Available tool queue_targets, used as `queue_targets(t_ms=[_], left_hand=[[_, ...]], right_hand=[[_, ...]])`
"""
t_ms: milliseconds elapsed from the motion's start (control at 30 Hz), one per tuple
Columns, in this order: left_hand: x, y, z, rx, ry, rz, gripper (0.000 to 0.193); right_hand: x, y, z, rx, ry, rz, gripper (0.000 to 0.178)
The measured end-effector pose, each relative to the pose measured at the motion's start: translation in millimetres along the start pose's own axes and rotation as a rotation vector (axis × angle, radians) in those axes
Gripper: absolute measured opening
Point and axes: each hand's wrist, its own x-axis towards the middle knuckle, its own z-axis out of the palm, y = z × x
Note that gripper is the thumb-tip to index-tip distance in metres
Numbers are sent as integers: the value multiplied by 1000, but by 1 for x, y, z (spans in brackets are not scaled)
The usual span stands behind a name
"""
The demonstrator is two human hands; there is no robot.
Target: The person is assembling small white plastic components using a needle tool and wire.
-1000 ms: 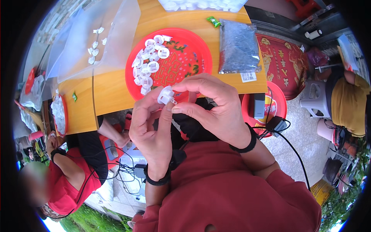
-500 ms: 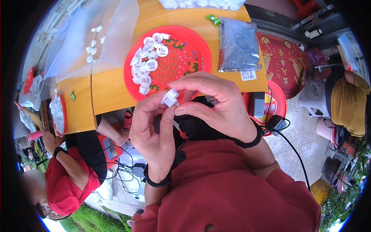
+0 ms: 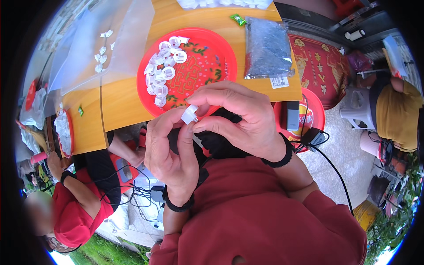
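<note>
A small white plastic part [image 3: 189, 114] is held up just off the near edge of the table. My left hand [image 3: 171, 152] pinches it from the left, its fingers curled. My right hand [image 3: 245, 121] arches over from the right, with index fingertip at the top of the part and thumb near a tiny metallic bit at its lower end. What lies deeper between the fingertips is hidden. Behind my hands stands a round red tray [image 3: 221, 46] with a printed pattern. Several similar white parts [image 3: 168, 73] are heaped along the tray's left side.
On the wooden table [image 3: 126, 99], a clear bag of small dark pieces [image 3: 268, 48] lies right of the tray beside a green wrapped sweet [image 3: 238, 19]. Translucent plastic sheeting [image 3: 132, 48] covers the left. A black cable [image 3: 335, 170] hangs at right. Another person's red sleeve [image 3: 79, 216] shows at left.
Both hands keep their grip; the white part has turned slightly between the fingertips. The table and tray sit a little further left and up in the view.
</note>
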Motion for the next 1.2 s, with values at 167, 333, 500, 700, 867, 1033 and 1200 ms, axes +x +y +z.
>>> queue_targets(t_ms=[167,333,500,700,867,1033,1200], left_hand=[[-1,0,-1,69,-14,48,24],[0,-5,2,45,6,83,25],[0,-9,-2,39,-85,113,22],[3,-7,3,44,-24,132,22],[1,-8,4,-11,-23,147,22],[3,-5,0,74,-68,208,23],[-3,-17,6,-64,-26,105,25]], right_hand=[[0,7,-2,-17,4,-61,37],[1,12,-2,-19,-2,-93,39],[0,16,0,-43,41,-144,38],[-4,16,7,-106,111,-212,37],[-8,13,8,-128,141,-238,37],[-10,13,9,-139,158,-244,38],[-8,16,8,-144,137,-165,40]])
